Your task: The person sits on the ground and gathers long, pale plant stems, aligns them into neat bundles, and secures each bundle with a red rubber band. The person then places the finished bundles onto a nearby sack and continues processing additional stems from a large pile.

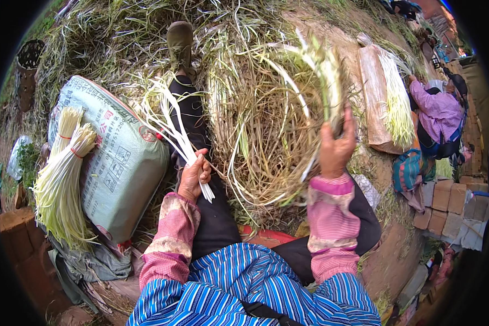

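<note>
My left hand (194, 176) is closed around a few slim white stalks (179, 134) with pale leaves, held over my left leg. My right hand (337, 148) is raised at the right of the heap, its fingers spread; blurred pale green stalks (330, 81) are at its fingertips, and whether it grips them is unclear. Between my legs lies a heap of dry, tangled stalks and leaves (265, 134). On a full woven sack (124, 175) to the left rest two bundles of pale yellow-green stalks (65, 175), each tied with a red band.
A plastic-wrapped bolster-like bundle (375, 98) with long pale stalks (395, 102) on it stands at right, beside a co-worker in a checked pink shirt (440, 116). Bricks (442, 195) are at far right, more bricks (18, 228) at far left. Loose leaves (118, 36) cover the ground ahead.
</note>
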`<action>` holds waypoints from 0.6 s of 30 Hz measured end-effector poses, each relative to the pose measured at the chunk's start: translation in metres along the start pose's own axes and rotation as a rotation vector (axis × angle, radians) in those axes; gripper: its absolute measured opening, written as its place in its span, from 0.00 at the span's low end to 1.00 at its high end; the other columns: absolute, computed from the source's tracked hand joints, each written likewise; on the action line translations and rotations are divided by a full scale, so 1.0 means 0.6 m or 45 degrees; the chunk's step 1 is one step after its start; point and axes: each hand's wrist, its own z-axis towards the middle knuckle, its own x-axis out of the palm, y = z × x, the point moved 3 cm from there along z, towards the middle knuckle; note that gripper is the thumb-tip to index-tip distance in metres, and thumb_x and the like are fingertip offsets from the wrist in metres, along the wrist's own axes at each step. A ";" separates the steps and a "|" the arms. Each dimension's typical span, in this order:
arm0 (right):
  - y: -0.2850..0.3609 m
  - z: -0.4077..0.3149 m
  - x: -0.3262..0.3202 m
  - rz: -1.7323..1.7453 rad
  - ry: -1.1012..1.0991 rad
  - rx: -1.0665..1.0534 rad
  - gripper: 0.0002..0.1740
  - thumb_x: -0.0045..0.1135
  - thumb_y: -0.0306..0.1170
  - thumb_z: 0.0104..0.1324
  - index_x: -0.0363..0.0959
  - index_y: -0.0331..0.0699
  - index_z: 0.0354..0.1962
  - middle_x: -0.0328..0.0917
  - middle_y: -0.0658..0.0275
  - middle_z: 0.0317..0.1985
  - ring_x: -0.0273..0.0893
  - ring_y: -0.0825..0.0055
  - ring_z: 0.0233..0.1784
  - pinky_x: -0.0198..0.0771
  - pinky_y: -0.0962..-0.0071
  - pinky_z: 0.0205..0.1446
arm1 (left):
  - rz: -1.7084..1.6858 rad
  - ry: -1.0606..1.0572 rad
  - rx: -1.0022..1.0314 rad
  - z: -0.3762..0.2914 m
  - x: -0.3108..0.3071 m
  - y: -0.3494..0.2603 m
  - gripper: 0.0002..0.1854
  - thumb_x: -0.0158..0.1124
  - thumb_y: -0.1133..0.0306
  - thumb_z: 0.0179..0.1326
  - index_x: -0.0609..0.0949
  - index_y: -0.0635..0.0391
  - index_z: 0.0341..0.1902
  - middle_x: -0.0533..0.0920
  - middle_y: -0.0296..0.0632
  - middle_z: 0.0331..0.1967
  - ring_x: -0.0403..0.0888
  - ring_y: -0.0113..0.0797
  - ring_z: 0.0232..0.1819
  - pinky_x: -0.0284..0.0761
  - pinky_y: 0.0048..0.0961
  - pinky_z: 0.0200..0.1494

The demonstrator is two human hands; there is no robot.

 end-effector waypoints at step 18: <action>-0.116 -0.056 0.109 -0.737 0.641 -0.478 0.09 0.59 0.35 0.53 0.75 0.46 0.33 0.74 0.66 0.29 0.72 0.76 0.30 0.73 0.78 0.32 | 0.063 -0.007 -0.022 0.000 0.004 0.002 0.11 0.47 0.63 0.64 0.69 0.52 0.47 0.68 0.34 0.21 0.61 0.19 0.13 0.56 0.14 0.12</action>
